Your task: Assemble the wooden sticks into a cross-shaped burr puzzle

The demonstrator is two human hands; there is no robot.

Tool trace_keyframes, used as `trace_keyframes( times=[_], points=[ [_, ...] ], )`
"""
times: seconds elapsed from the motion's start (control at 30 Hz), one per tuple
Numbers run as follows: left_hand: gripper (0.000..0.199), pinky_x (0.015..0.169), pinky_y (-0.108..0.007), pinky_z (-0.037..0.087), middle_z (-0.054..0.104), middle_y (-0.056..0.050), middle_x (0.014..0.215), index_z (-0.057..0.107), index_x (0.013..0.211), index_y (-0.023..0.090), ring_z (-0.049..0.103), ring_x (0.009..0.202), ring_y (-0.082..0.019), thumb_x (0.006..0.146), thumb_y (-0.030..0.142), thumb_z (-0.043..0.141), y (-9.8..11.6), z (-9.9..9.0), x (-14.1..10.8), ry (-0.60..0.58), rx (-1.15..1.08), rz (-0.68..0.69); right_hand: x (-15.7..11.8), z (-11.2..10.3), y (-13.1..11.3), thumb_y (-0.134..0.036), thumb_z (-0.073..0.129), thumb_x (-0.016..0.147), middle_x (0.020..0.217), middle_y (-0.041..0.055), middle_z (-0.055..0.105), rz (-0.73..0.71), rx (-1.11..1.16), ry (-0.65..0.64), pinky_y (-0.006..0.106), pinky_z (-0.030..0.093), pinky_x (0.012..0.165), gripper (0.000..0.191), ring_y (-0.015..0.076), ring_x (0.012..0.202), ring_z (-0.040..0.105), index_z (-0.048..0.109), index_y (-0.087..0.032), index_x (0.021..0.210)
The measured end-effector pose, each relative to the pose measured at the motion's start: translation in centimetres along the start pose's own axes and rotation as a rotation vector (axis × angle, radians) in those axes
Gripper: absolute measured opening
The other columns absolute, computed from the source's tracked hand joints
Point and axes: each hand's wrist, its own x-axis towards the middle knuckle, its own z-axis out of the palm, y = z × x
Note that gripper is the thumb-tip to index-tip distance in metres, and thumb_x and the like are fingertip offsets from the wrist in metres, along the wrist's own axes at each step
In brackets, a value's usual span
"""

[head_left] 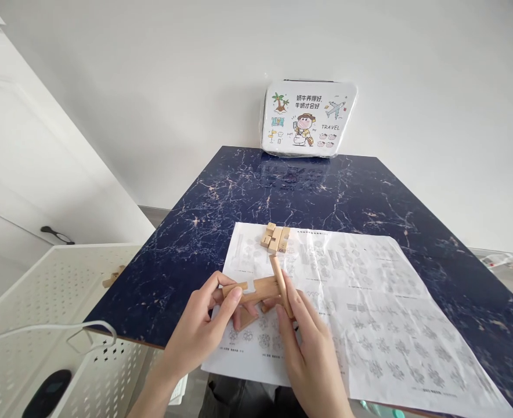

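My left hand (206, 316) pinches one end of a notched wooden piece (263, 288) above the paper. A longer wooden stick (282, 287) stands tilted across the piece's right end, gripped by the fingers of my right hand (306, 331). Below them, more wood (248, 318) shows partly between the hands; my fingers hide the rest. Beyond the hands, a small cluster of wooden blocks (275, 237) rests on the top edge of the large creased instruction sheet (369, 278), which is printed with many small diagrams.
The sheet lies on a dark blue marbled table (221, 197). A white case with cartoon prints (309, 119) leans on the wall at the back. At left, a white perforated rack (65, 278) holds wooden pieces (113, 277), a cable (43, 328) and a black device (47, 393).
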Motion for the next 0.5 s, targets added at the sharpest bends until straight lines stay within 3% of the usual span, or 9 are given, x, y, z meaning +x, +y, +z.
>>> trace_keyframes(
  times=[0.5],
  points=[
    [0.031, 0.064, -0.028, 0.051, 0.079, -0.004, 0.092, 0.056, 0.098, 0.022, 0.065, 0.068, -0.015, 0.109, 0.051, 0.054, 0.61, 0.08, 0.03, -0.053, -0.091, -0.006, -0.55, 0.33, 0.13, -0.022, 0.045, 0.112, 0.156, 0.0099, 0.06, -0.089, -0.157, -0.013, 0.034, 0.067, 0.088, 0.066, 0.027, 0.127, 0.071, 0.021, -0.035, 0.173]
  ],
)
